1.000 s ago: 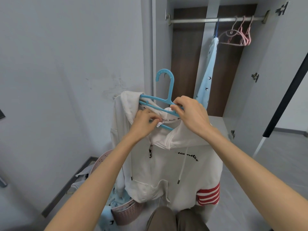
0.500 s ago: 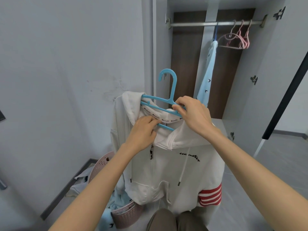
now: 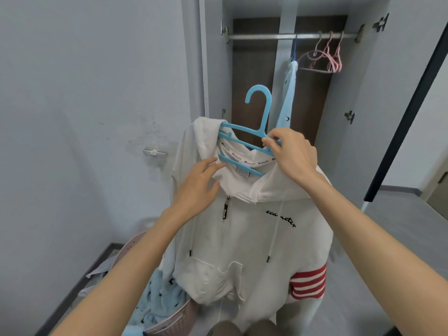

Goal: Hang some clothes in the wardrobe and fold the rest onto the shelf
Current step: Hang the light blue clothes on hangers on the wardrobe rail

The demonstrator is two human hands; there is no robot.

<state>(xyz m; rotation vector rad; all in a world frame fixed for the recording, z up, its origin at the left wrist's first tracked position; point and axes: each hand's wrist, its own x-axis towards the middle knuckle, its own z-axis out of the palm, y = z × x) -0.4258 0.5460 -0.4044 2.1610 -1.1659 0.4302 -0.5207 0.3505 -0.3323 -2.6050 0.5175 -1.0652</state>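
The left hand (image 3: 196,187) lets go of the hoodie (image 3: 242,238), fingers loose; the right hand (image 3: 293,156) pinches the hanger (image 3: 242,130), so hanging looks next.

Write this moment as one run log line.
white hoodie on blue hanger; right hand: grips hanger; left hand: open, at collar; rail: not reached

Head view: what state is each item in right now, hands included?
white hoodie, zipped up, draped on blue hanger, not yet on rail.
blue hanger, held in the air.
right hand, pinches the blue hanger.
left hand, fingers straight, touching the hoodie collar.
wardrobe, open.
pink hangers, empty, on the rail.
light blue garment, hanging from the rail.
laundry basket, holds clothes.
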